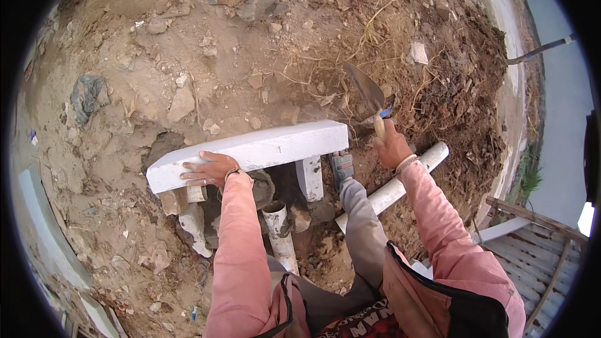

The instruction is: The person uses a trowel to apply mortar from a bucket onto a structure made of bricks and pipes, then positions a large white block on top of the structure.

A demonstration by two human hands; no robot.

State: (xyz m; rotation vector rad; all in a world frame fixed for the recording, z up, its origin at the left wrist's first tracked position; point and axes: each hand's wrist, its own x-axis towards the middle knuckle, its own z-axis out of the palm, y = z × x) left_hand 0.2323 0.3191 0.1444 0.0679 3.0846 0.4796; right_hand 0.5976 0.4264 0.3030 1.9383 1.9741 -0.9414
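My left hand (211,169) lies flat on the left end of a long white kerb-like block (250,148), its fingers stretched out and apart. The block spans a dug hollow, tilted slightly up toward the right. Under its right part stands a short white post (309,178). A stone and a short pipe piece (196,194) sit beneath the left end. To the right of the block, my right hand (393,146) is closed around the wooden handle of a trowel (363,86). The trowel's pointed metal blade is turned away from me, over the soil.
My shoe (342,168) stands just right of the post. A white pipe (400,181) lies slanted beyond my leg; another dirty pipe (280,231) rises between my arms. Stones, roots and loose soil surround the hollow. Corrugated sheeting (532,263) is at the lower right.
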